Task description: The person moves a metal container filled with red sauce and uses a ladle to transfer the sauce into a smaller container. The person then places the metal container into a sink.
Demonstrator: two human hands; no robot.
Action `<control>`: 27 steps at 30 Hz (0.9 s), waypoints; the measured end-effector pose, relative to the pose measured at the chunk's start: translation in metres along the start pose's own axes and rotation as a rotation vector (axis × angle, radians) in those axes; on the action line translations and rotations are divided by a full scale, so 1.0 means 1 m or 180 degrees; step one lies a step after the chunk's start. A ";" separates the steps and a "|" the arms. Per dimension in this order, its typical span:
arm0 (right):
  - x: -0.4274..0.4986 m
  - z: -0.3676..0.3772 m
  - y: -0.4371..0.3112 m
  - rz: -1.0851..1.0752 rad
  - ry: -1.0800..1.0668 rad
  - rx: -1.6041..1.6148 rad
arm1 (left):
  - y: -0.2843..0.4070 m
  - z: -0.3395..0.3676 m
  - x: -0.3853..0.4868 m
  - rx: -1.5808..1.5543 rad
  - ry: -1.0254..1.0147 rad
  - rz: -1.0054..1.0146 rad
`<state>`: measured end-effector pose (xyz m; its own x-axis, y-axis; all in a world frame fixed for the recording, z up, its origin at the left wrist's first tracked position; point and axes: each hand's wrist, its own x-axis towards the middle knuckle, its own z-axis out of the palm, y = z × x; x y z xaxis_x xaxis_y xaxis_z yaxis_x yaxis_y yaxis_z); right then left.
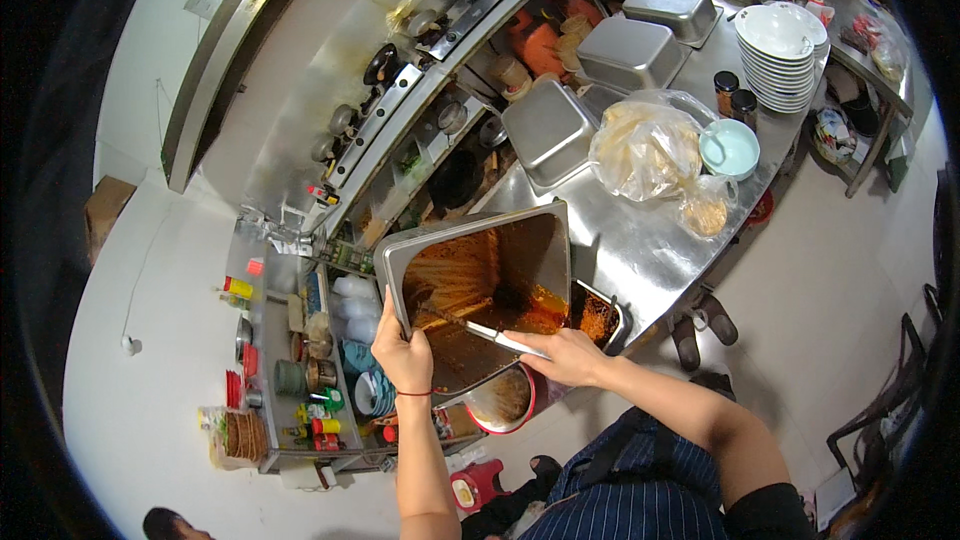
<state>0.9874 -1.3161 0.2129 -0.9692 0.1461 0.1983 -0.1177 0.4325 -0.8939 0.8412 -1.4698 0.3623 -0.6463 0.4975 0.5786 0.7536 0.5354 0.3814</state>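
Observation:
A deep stainless steel food pan point(525, 240) is tilted up in front of me, its inside smeared with reddish-brown oily sauce. My left hand point(403, 349) grips its left rim. In my right hand point(559, 356) is the pale handle of a spatula or similar utensil point(487, 331); its sauce-covered end reaches into the pan against the inner wall. Orange-red oil point(546, 306) has gathered toward the right inner side. Partly hidden behind the tilted pan, a second metal container point(621, 326) holds a crumbly reddish-brown mix point(597, 321).
Upturned metal pans point(551, 135), a plastic bag of pale food point(649, 146), a light-blue bowl point(729, 150) and stacked white plates point(776, 52) occupy the steel table point(622, 240). Below stands a red-rimmed bucket point(502, 397). A gas stove point(375, 120) lines the wall. Another person's head point(169, 523) shows lower left.

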 end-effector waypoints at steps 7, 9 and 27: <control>-0.016 0.011 0.032 0.0013 0.0157 -0.0931 | 0.004 -0.001 0.004 0.0041 0.0001 0.0027; -0.010 0.016 0.039 -0.0479 0.0706 -0.1065 | 0.003 0.001 0.004 0.0027 0.0023 -0.0084; -0.001 0.030 0.072 -0.0041 0.1116 -0.1244 | 0.001 0.000 0.006 0.0005 0.0081 -0.0051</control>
<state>0.9735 -1.3117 0.1367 -0.8298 0.3985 0.3907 0.0252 0.7261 -0.6871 0.8380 -1.4669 0.3661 -0.6550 0.4713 0.5906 0.7429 0.5443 0.3896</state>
